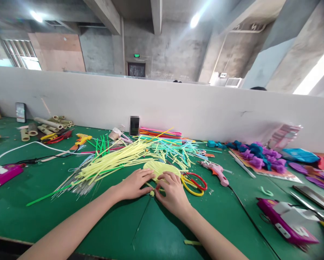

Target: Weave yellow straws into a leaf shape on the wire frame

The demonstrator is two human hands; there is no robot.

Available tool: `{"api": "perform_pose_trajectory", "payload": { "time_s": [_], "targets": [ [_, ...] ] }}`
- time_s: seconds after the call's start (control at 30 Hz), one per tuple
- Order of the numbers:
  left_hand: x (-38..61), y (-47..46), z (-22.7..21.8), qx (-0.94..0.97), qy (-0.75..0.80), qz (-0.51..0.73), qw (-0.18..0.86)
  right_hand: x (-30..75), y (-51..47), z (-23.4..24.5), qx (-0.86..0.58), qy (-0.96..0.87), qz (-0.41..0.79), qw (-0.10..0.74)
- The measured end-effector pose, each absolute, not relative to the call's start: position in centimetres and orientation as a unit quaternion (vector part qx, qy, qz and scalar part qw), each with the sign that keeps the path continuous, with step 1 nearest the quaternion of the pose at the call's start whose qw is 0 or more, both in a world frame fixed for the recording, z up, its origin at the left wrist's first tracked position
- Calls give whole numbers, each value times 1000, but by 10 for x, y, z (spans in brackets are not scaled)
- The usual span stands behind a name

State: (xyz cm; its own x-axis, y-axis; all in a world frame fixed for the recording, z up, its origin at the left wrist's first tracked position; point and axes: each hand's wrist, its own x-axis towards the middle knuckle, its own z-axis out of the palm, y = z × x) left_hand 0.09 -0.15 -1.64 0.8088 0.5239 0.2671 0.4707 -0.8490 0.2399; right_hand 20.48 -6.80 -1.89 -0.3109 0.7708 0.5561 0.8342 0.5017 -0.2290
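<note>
My left hand (134,184) rests on the green table, fingers together and pressing on the near edge of a flat yellow leaf-shaped piece (162,168). My right hand (172,191) lies next to it, fingers curled and pinching at the base of that piece, where a small yellow knob (152,194) and a thin dark stem (142,216) stick out toward me. A heap of yellow and green plastic strips (115,159) spreads out to the left and behind the hands.
Red and yellow scissors (194,182) lie right of my right hand. A pink glue gun (217,171) and its cable, a yellow glue gun (82,139), purple and blue foam flowers (259,153), magenta devices (286,220), bamboo tubes (48,124) and a white partition (178,104) surround the area.
</note>
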Motion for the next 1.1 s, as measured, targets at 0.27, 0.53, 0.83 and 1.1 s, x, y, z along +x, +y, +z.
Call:
{"api": "perform_pose_trajectory", "payload": {
  "time_s": [0.27, 0.53, 0.83, 1.1],
  "targets": [
    [4, -1, -15, 942, 262, 192, 86, 203, -69, -18, -501, -806, -63, 310],
    [6, 0, -11, 950, 253, 175, 47, 215, -64, -16, -541, -806, -36, 237],
    [9, 4, -16, 953, 251, 171, 4, 219, -54, -18, -545, -808, -13, 224],
    [17, 1, -12, 944, 272, 188, 2, 220, -51, -19, -553, -797, -13, 242]
  ]
}}
